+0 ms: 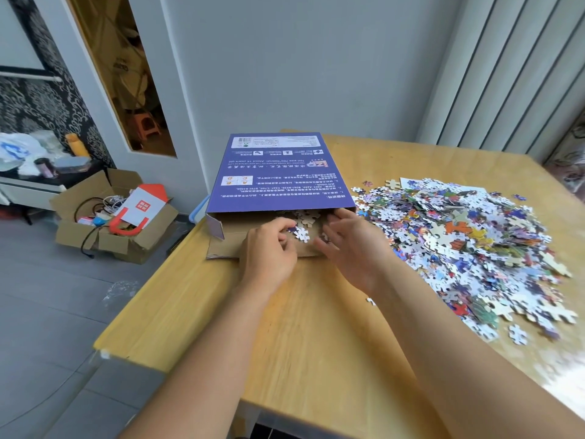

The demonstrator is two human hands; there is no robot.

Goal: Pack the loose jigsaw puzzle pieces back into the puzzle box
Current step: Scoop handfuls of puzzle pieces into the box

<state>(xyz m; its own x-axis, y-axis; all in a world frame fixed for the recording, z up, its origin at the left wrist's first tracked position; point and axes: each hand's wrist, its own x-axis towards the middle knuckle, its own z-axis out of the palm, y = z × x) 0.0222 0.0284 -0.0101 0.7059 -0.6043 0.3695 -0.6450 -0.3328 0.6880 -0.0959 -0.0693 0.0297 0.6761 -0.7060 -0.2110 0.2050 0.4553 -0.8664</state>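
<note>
My left hand (269,248) sits at the mouth of the puzzle box (278,175), fingers curled inward over the brown flap (228,245) that lies flat on the table; whether they pinch a piece or merely rake at one I cannot tell, since the fingertips are tucked under. My right hand (351,245) is beside it at 3 o'clock, fingers mostly straight and spread, the tips reaching into the opening and resting against the box's right corner, holding nothing that I can see. Between the two hands a few pale pieces (302,226) lie on the flap and just inside the opening, white and cream backs up.

The box itself stretches away from my hands toward 12 o'clock, purple, printed side up with white text, its open end facing me and a small side flap (217,228) sticking up at the left corner.

From 2 to 4 o'clock of my right hand the big heap of loose pieces (468,245) spreads across the wooden table (316,327), a mix of coloured faces and white backs, with one stray piece (517,334) apart at its near edge.

Off the table at 9 o'clock, an open cardboard carton (120,223) stands on the grey floor, full of cables and a red-and-white paper bag (142,205).
</note>
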